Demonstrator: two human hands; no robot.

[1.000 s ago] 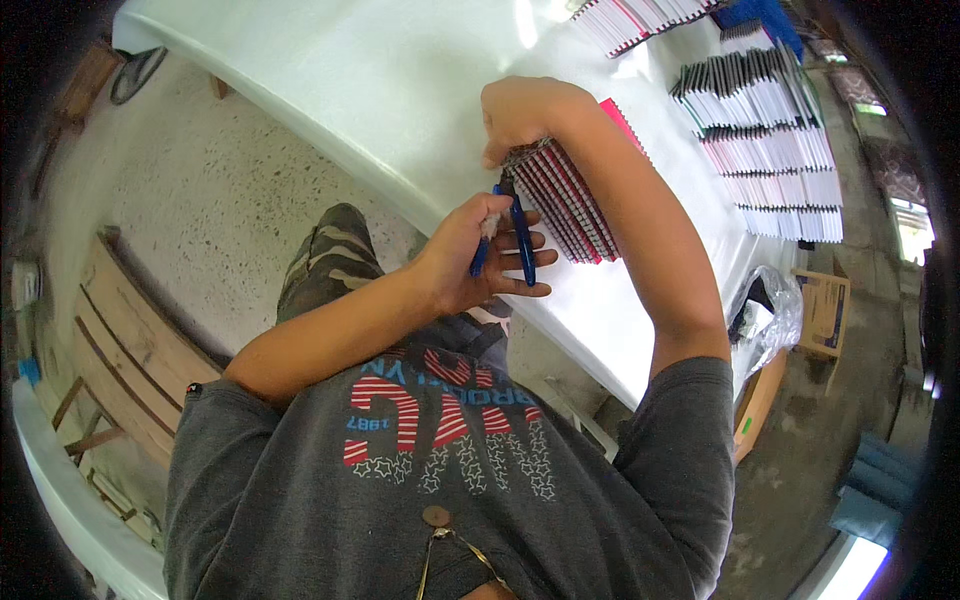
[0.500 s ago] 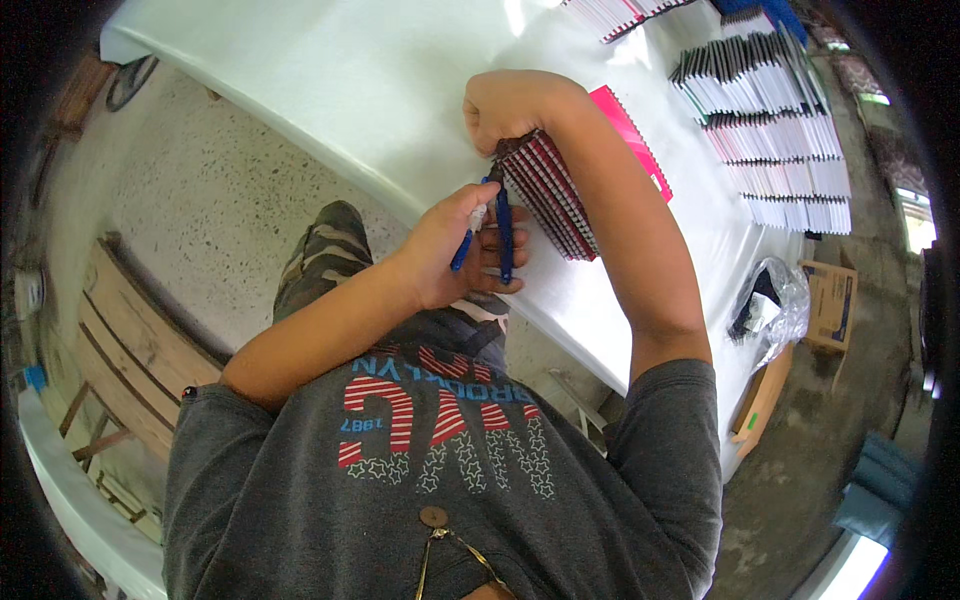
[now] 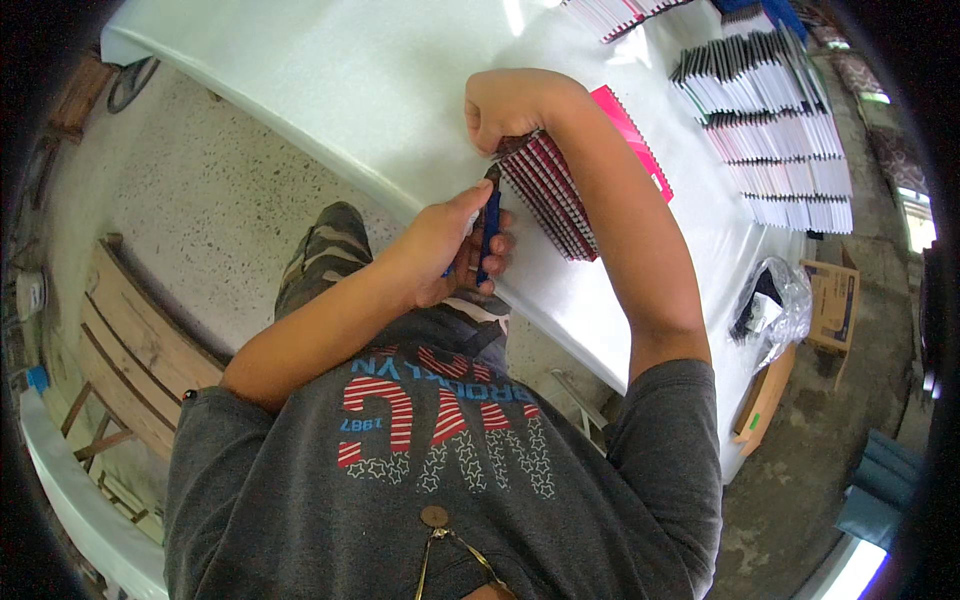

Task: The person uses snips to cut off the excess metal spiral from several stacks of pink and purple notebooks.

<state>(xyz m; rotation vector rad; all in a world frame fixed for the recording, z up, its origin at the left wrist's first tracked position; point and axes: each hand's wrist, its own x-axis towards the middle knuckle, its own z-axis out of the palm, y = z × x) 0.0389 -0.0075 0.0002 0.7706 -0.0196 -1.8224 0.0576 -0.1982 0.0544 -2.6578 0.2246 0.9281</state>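
Blue-handled pliers (image 3: 490, 225), gripped in left fingers (image 3: 502, 243), nose near spiral-bound notebooks (image 3: 550, 195)

Top: we wear a dark grey T-shirt (image 3: 480, 540) with loose short sleeves (image 3: 672, 420) | Chest: our print (image 3: 455, 425) mixes red-and-white striped block letters, white star outlines and light blue lettering | Front: our thin gold-coloured cord (image 3: 423, 572) with a round brown disc (image 3: 434, 516) | Legs: our camouflage trousers (image 3: 328, 250) | Hands: left hand (image 3: 440, 240), right hand (image 3: 503, 107) bare
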